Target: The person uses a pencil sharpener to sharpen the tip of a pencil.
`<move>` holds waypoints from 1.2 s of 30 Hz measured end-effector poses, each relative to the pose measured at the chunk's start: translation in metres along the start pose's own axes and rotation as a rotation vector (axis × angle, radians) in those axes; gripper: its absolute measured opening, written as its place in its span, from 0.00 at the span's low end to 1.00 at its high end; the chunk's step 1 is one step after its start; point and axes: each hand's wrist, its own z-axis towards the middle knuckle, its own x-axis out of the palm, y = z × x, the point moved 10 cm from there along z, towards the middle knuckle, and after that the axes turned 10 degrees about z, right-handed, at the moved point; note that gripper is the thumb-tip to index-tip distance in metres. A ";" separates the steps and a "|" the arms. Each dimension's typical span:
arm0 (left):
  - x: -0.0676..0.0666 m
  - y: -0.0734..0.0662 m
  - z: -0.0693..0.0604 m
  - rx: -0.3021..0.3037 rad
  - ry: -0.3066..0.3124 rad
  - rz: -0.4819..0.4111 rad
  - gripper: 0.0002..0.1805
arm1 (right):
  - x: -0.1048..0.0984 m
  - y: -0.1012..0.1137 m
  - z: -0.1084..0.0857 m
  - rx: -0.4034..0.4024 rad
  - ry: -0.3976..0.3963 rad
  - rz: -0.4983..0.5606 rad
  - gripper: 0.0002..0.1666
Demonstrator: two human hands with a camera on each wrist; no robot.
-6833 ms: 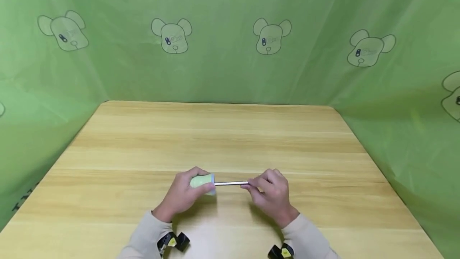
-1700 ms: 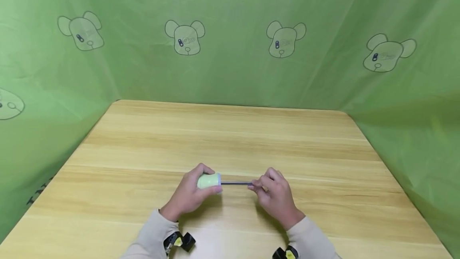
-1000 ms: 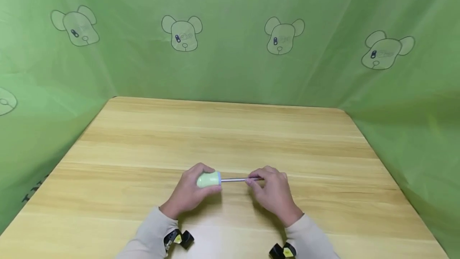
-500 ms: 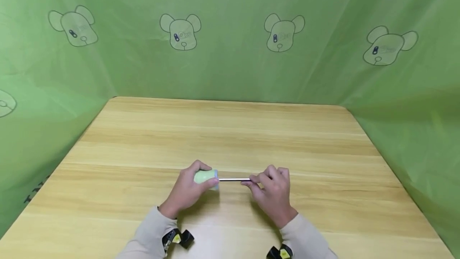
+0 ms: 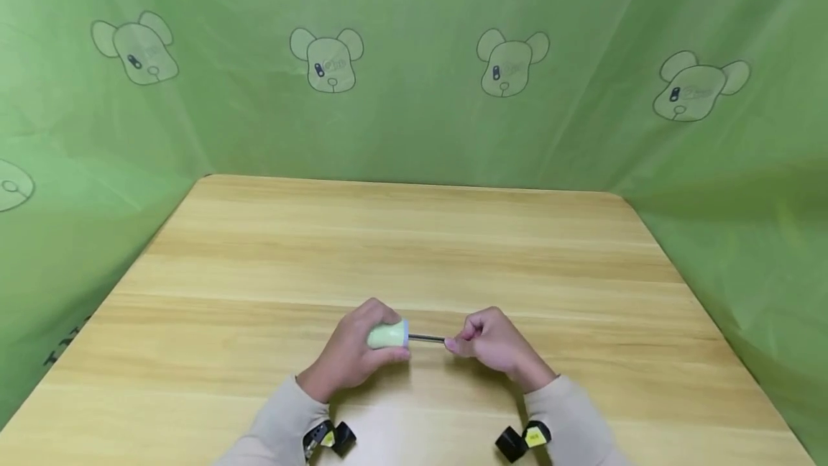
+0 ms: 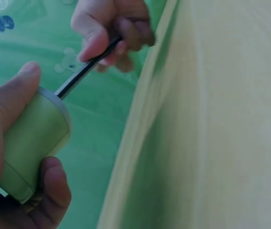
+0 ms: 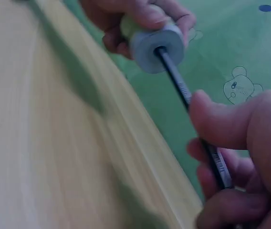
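"Down at the near edge, what shows?"

"Two pale sleeves (image 5: 274,419), each with a black wrist camera (image 5: 345,439) beside the cuff."

"And past those?"

"The left grip (image 5: 349,351) curls round a light green cylinder (image 5: 387,336). Facing it, the right grip (image 5: 497,345) pinches a thin dark stick (image 5: 425,338) between thumb and fingers."

"Where does the stick lie?"

"Between the two, above the worktop (image 5: 414,250), one end in the hole of the cylinder's pale end face (image 7: 146,56)."

"Farthest off?"

"A green sheet (image 5: 414,135) with mouse-like heads (image 5: 331,67) printed on it."
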 end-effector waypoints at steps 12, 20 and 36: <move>-0.012 0.035 -0.007 -0.353 -0.053 -0.121 0.17 | 0.008 0.065 -0.035 -0.778 -0.423 -0.461 0.16; 0.001 0.041 -0.007 -0.399 0.045 -0.271 0.14 | 0.010 0.081 -0.068 -1.204 -0.631 -0.470 0.23; 0.005 0.021 -0.001 -0.171 0.095 -0.060 0.18 | 0.007 0.026 -0.010 -0.264 -0.176 -0.265 0.12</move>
